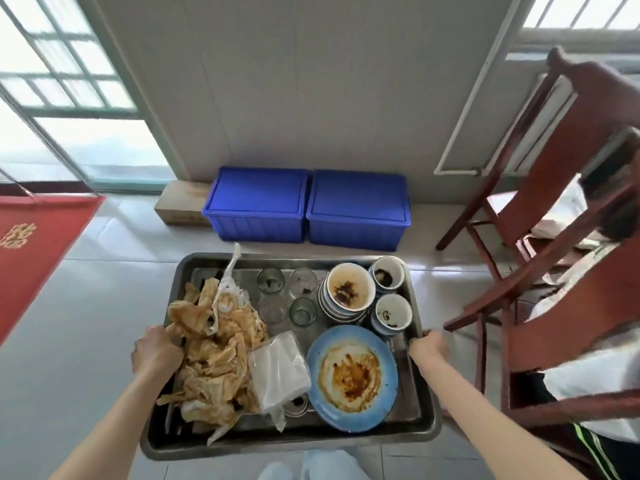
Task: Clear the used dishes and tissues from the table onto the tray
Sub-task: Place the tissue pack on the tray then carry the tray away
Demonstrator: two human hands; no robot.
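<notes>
Two blue plastic bins with lids (306, 206) sit side by side on the floor by the wall, right in front of the tray. A brown cardboard box (181, 206) lies just to their left. Dark red wooden chairs (561, 209) stand close on the right, and a person in a white top (595, 372) sits in the nearest one. A red mat with gold marks (31, 244) lies on the left.

The big grey metal tray (291, 441) is held up above the floor, with its long side running left to right. The left hand (156, 351) grips the left rim, fingers curled over it. The right hand (427, 346) grips the right rim the same way.

On the tray, a pile of crumpled stained tissues (218, 351) fills the left part. A clear pack of white tissues (277, 368) lies beside it. Four small clear glasses (287, 296) stand upright in the middle. A dirty round blue plate (351, 375) lies at the near right. Behind it is a stack of blue-and-white bowls (348, 292), and two small cups (389, 292) stand by the right rim.

The floor is pale shiny tile (79, 323). The wall is grey, with bright windows (65, 84) on both sides.
</notes>
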